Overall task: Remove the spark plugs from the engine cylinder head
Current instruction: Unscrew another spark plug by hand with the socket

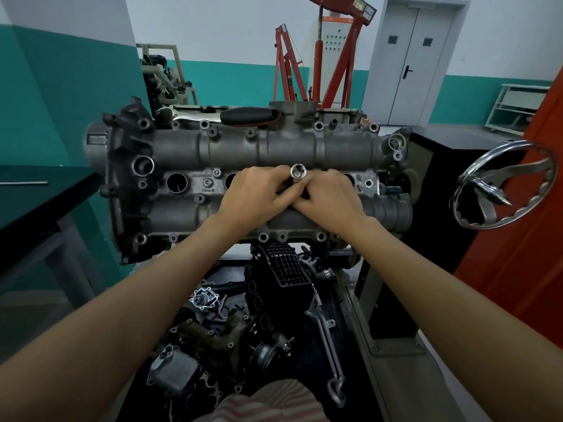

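Note:
The grey cylinder head (189,153) lies across an engine stand in front of me. Its row of spark plug wells runs along the middle; one open well (176,182) shows at the left. A silver socket (298,171) stands upright over the middle of the row, hex opening upward. My left hand (256,197) and my right hand (327,199) meet around its lower part, fingers curled on it. Whatever is below the socket is hidden by my fingers. No spark plug is visible.
A black-handled ratchet (248,115) lies on the far side of the head. A chrome handwheel (502,184) sticks out at the right of the stand. Loose engine parts (243,324) fill the tray below. A dark workbench (39,193) stands at the left, red engine cranes (320,56) behind.

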Tool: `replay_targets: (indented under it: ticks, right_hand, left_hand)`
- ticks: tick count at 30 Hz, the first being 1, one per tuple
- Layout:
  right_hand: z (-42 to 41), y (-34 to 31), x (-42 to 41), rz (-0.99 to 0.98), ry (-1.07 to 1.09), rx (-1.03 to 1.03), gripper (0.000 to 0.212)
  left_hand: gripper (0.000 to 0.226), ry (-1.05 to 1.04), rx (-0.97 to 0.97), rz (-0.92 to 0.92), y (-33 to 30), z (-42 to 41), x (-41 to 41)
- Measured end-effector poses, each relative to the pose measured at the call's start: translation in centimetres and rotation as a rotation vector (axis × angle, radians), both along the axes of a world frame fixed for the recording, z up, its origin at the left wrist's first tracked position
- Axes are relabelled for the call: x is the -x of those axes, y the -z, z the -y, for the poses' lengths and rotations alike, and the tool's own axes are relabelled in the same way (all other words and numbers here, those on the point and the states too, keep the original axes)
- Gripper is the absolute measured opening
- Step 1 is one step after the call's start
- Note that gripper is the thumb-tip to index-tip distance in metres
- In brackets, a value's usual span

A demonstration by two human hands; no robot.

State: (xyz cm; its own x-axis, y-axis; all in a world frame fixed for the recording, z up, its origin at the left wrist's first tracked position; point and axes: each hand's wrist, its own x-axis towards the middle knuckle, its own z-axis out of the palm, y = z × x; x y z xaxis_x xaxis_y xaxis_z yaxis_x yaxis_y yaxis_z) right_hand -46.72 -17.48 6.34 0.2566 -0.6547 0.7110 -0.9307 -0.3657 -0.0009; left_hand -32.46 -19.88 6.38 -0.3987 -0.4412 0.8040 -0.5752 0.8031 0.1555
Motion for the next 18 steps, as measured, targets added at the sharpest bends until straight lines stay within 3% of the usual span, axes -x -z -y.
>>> replay_targets:
  ticks: [4,10,18]
  right_hand:
    - [-0.22,0.06,-0.03,-0.005,0.004,0.006,0.02]
    - [0.03,0.11,-0.02,0.04,0.002,-0.003,0.031]
    - [-0.34,-0.03,-0.18,0.016,-0.026,0.03,0.019]
  left_hand:
    - [0.043,0.018,-0.005,0.035,-0.05,-0.29,0.16]
    - [0.027,-0.029,0.031,0.018,0.17,0.1,0.36]
    - [0.052,-0.039,0.025,0.048,0.22,0.2,0.23]
